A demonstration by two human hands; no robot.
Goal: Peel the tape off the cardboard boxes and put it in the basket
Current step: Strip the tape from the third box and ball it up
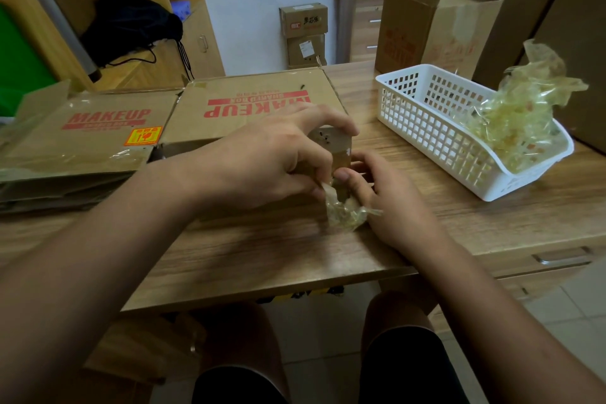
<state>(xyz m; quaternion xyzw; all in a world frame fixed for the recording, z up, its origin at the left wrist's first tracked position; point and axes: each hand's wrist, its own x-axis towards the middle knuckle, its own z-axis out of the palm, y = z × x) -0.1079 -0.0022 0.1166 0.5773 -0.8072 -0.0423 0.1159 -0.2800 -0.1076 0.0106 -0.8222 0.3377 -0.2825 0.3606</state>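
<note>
A flattened cardboard box (255, 98) with red MAKEUP print lies on the wooden table (262, 256). My left hand (262, 161) grips its near corner flap (334, 144), fingers curled over the top. My right hand (387, 200) pinches a crumpled wad of yellowish clear tape (344, 213) that still hangs from that flap. A white plastic basket (426, 128) stands to the right, holding a heap of peeled tape (524, 108) that rises above its rim.
A second flattened MAKEUP box (88, 138) lies at the left, with tape on its surface. Tall upright cardboard boxes (436, 20) stand behind the basket. Small boxes (305, 33) sit by the far wall. The table's front edge is close to my knees.
</note>
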